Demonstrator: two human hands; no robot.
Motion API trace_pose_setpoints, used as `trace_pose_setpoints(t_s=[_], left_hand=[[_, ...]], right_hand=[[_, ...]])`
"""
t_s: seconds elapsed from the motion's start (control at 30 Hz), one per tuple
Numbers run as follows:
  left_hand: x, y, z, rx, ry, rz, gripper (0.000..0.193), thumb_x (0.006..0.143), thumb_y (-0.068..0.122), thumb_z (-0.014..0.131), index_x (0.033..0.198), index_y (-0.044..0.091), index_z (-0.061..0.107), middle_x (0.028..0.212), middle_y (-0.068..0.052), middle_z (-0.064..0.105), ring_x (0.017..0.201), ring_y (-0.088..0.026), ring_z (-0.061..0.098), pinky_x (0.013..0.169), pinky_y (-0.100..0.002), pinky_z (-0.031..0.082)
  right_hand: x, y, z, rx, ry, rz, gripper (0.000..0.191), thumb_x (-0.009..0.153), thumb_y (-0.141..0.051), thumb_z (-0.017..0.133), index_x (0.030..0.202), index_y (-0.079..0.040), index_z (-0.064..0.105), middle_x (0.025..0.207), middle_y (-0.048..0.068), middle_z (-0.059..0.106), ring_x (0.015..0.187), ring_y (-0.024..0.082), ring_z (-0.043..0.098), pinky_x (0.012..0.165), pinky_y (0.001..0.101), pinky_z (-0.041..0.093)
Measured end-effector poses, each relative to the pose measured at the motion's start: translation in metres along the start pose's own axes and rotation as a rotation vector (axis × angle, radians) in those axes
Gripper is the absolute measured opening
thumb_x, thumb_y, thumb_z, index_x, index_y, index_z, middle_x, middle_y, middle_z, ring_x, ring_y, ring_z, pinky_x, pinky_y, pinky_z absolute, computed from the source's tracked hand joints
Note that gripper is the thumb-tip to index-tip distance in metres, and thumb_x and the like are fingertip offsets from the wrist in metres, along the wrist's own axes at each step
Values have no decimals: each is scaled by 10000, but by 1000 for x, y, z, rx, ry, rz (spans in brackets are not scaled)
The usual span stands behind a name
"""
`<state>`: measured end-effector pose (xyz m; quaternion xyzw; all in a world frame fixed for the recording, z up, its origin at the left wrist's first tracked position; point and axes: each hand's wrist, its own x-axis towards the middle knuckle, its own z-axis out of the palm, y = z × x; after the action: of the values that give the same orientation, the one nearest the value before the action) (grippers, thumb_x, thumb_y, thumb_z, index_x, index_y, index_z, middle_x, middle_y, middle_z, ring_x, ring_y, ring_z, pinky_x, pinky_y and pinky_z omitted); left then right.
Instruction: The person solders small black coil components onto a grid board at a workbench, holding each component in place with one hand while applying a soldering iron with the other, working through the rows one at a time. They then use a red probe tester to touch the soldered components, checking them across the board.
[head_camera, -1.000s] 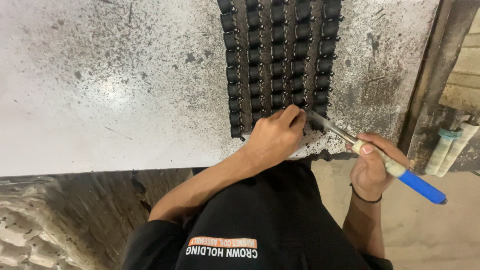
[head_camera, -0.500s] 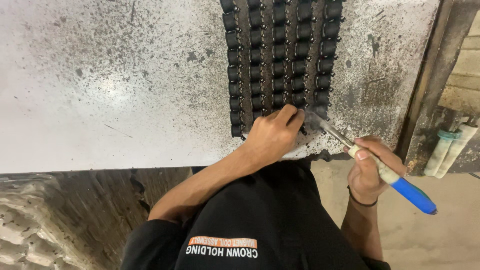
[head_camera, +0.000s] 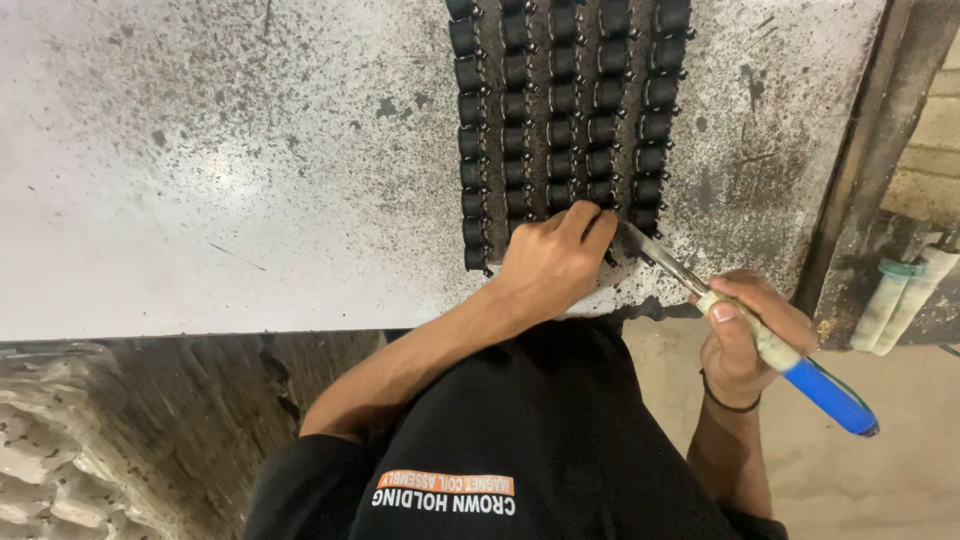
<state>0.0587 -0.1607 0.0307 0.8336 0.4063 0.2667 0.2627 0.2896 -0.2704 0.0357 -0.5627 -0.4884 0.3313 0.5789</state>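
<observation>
Left hand (head_camera: 550, 265) presses the nearest black spools (head_camera: 560, 130); right hand (head_camera: 745, 325) grips the blue-handled blade (head_camera: 760, 340). I'd keep it low beside those spools.

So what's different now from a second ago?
Hardly anything. The right hand has tipped the blue-handled tool a little, so its handle end sits slightly lower than before. The left hand stays pressed on the near end of the rows of small black parts, which haven't moved.

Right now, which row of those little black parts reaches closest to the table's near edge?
The leftmost row. Its last black piece lies nearer the table edge than any other row's visible end, just left of the left hand.
</observation>
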Motion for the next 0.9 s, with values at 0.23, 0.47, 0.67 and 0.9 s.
trace_pose_setpoints(t_s=[0.23, 0.47, 0.67, 0.9], left_hand=[[-9, 6, -18, -49, 37, -49, 233, 880, 58, 729, 1091, 25, 637, 1032, -101, 582, 803, -241, 710, 629, -358, 574], [-25, 11, -23, -27, -65, 23, 412, 791, 66, 725, 1196, 10, 669, 1060, -101, 585, 807, -231, 707, 605, -335, 569], [-23, 9, -17, -16, -63, 41, 396, 792, 49, 712, 1184, 8, 670, 1063, -93, 584, 773, -213, 702, 599, -330, 564], [-24, 8, -13, -32, -77, 50, 393, 775, 45, 709, 1162, -12, 669, 1056, -99, 582, 776, -212, 700, 606, -331, 566]], right_hand=[[-7, -11, -10, 226, 191, 118, 220, 1000, -119, 675, 1096, 79, 695, 965, 204, 710, 739, 264, 692, 692, 342, 609], [-29, -10, 12, -46, 190, -108, 260, 913, -90, 636, 1047, 79, 491, 896, 201, 666, 657, 270, 646, 613, 354, 582], [-38, -11, 8, 53, 182, 49, 257, 966, -85, 648, 1076, 147, 623, 911, 248, 665, 704, 312, 656, 665, 349, 570], [-42, -8, 6, 84, 214, 116, 257, 966, -91, 652, 1085, 135, 617, 923, 245, 660, 732, 292, 659, 645, 336, 589]])
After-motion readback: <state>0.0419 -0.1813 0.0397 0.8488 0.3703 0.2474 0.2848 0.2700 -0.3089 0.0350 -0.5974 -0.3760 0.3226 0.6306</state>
